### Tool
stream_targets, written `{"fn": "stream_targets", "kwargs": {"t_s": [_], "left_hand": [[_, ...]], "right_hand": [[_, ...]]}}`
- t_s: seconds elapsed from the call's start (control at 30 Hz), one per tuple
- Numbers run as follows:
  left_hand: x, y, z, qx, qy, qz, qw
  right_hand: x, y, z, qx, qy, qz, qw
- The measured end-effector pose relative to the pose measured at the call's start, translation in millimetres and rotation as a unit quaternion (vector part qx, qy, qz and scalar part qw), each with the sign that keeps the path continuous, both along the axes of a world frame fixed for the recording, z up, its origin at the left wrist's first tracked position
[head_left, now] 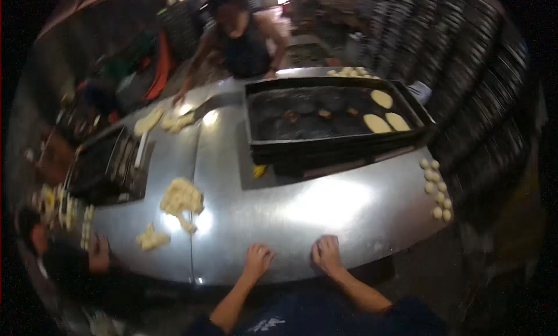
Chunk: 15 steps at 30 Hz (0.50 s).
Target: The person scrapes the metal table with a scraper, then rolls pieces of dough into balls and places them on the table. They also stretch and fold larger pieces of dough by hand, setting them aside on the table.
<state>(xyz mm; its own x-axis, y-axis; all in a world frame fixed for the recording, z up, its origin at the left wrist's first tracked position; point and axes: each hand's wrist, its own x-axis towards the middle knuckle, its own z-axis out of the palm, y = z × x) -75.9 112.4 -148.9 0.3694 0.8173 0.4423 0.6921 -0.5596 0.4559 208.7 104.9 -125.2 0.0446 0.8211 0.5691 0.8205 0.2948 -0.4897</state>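
Note:
My left hand [258,260] rests at the near edge of the steel table [279,220], its fingers curled down and closed. My right hand [327,254] is a short way to its right, also closed, with the fingers bent toward the metal. What lies under either hand, if anything, is hidden. To the left of my hands lie a large lump of dough [181,198] and a smaller torn piece of dough [153,238]. Several dough balls [437,188] line the table's right edge.
A dark tray [343,139] holding flat dough ovals [378,124] stands on the far side. Across the table a person [244,45] leans in beside more dough [177,121]. Another person [70,254] is at the left. Stacked racks [465,80] rise at the right.

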Motion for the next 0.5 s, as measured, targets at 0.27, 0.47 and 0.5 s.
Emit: {"fn": "stream_targets", "kwargs": {"t_s": [0.27,0.47,0.5], "left_hand": [[-15.5,98.0,26.2,-0.02,-0.06,0.21,0.976],[-69.4,54.4,7.7,0.02,0.072,-0.028,0.997],[-82.6,66.0,-0.2,-0.042,0.091,0.088,0.991]], "right_hand": [[-2.0,53.5,-0.7,0.023,0.001,-0.183,0.983],[-1.1,-24.2,3.7,0.004,-0.144,0.017,0.989],[2.0,-21.1,3.6,-0.001,-0.145,0.014,0.989]]}}
